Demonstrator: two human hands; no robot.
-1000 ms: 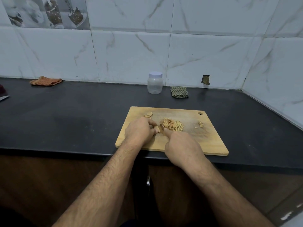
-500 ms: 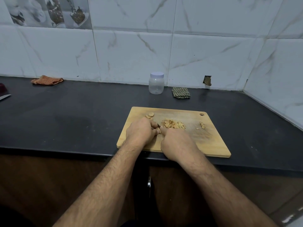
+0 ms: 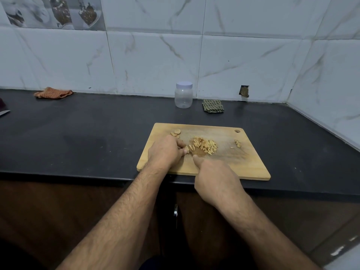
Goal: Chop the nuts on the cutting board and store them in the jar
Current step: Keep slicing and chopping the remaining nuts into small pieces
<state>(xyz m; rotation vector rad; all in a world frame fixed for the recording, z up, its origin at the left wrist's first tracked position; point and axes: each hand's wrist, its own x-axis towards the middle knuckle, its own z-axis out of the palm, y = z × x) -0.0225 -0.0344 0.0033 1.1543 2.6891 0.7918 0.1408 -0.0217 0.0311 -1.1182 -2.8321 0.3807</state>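
On the cutting board (image 3: 251,164), the left hand (image 3: 165,151) pinches a nut (image 3: 190,148) beside the chopped pile (image 3: 204,146); the right hand (image 3: 216,182) curls around something hidden, and the lidded jar (image 3: 183,95) stands well behind.

Home kitchen. Dark stone countertop (image 3: 81,133) meets white marble-look wall tiles (image 3: 155,61) at back edge and right corner; food-print decor tile (image 3: 58,12) top left. Wooden cutting board (image 3: 247,162) at front edge, brown cabinet doors (image 3: 68,207) below.
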